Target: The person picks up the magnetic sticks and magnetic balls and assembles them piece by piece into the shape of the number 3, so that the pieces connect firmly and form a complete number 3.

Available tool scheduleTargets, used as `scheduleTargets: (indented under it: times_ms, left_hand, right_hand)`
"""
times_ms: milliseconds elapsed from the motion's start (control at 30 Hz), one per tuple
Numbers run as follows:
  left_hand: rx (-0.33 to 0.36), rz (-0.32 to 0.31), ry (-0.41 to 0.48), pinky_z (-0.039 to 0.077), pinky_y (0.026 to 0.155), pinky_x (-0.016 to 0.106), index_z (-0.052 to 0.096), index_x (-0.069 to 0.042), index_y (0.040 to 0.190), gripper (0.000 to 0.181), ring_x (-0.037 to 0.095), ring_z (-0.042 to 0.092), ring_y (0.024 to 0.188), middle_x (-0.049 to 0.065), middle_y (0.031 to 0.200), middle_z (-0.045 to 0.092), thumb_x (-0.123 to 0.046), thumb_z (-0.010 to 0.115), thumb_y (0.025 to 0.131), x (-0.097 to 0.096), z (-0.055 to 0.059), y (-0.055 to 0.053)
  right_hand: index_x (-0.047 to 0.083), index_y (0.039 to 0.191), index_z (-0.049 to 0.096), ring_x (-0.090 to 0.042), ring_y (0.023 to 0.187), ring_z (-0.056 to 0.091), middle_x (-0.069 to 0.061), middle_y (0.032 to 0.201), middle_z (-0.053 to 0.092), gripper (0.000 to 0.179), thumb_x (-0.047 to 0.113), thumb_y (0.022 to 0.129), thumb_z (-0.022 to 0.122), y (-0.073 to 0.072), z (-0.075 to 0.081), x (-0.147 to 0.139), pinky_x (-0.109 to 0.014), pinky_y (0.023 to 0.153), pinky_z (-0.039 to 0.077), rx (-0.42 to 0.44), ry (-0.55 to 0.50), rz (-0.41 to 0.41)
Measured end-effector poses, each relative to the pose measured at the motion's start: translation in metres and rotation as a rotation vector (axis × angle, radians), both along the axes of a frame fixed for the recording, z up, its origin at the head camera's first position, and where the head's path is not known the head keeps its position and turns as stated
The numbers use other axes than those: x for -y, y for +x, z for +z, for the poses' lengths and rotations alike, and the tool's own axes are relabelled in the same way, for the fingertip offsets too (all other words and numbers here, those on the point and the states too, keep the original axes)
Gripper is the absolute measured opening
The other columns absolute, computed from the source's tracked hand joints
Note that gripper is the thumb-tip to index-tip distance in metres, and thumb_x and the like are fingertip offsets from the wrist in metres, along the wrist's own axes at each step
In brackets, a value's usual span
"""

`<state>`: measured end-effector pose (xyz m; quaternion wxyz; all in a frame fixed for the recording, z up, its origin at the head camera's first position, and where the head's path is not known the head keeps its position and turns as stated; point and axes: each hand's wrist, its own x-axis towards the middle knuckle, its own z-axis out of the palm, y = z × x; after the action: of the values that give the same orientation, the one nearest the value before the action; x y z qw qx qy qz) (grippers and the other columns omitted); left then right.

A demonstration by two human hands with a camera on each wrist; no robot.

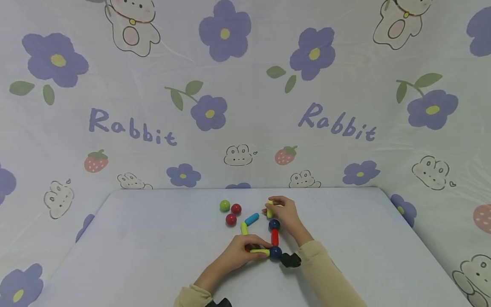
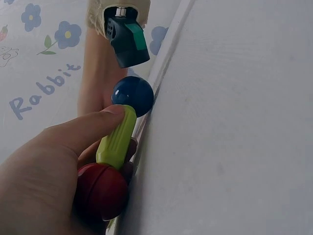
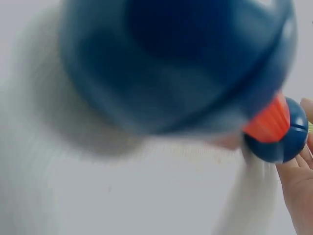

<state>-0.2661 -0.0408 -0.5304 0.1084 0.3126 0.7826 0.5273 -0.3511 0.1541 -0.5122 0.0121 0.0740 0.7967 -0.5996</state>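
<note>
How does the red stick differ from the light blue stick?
The red stick sits between two dark blue balls; the light blue stick shows no ball at its far end. In the head view, the red stick runs nearly straight up the picture, while the light blue stick slants to the upper right. Both are rod-shaped.

You are working in what is looking like a tabletop recording nook, where a white table (image 1: pixel 134 247) is running up to a pale printed sheet (image 1: pixel 253 102) that is walling you in at the back and along both sides. Purple flowers (image 1: pixel 215 40), cartoon rabbits (image 1: pixel 238 158), strawberries (image 1: pixel 96 163) and "Rabbit" lettering (image 1: pixel 132 128) are decorating the creased sheet, while a dark camera unit (image 2: pixel 128 41) at your right wrist is marking the spot as a filming setup. The sheet is hiding whether a home, studio or lab is lying beyond.
</note>
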Motion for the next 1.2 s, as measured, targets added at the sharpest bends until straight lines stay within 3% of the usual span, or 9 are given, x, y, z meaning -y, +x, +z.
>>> scheduleTargets:
  times_ms: [300,600,900,1200]
  left_hand:
    - [-0.028,0.002,-0.007,0.053,0.084,0.018,0.072,-0.025,0.114,0.028,0.003,0.064,0.092,-0.004,0.108,0.074,-0.023,0.074,0.086,0.000,-0.002,0.001]
    - [-0.004,0.014,-0.014,0.053,0.084,0.019,0.073,-0.025,0.113,0.027,0.011,0.066,0.093,-0.005,0.107,0.074,-0.022,0.074,0.087,-0.001,0.001,0.002]
    - [0.005,0.009,-0.028,0.052,0.082,0.018,0.072,-0.028,0.113,0.027,0.002,0.063,0.091,-0.009,0.107,0.074,-0.025,0.074,0.086,0.000,-0.001,0.000]
    - [-0.007,0.006,-0.028,0.053,0.080,0.017,0.072,-0.027,0.114,0.027,0.004,0.064,0.091,-0.007,0.108,0.074,-0.024,0.074,0.087,0.000,-0.001,0.001]
  right_hand:
    - [0.000,0.123,0.061,-0.021,0.088,0.074,-0.018,0.110,0.061,0.034,0.013,0.092,0.067,0.007,-0.002,-0.011,-0.032,0.085,0.059,-0.035,-0.098,0.004]
    - [0.000,0.125,0.059,-0.024,0.090,0.074,-0.017,0.108,0.062,0.035,0.012,0.092,0.066,0.011,-0.003,-0.013,-0.033,0.085,0.059,-0.006,-0.146,0.012]
    - [0.001,0.123,0.060,-0.023,0.089,0.074,-0.017,0.106,0.065,0.034,0.014,0.092,0.067,0.013,-0.006,-0.014,-0.034,0.087,0.058,-0.019,-0.114,0.008]
    - [-0.001,0.125,0.059,-0.024,0.090,0.074,-0.019,0.107,0.067,0.036,0.015,0.093,0.066,0.014,-0.008,-0.017,-0.033,0.086,0.059,-0.018,-0.116,0.032]
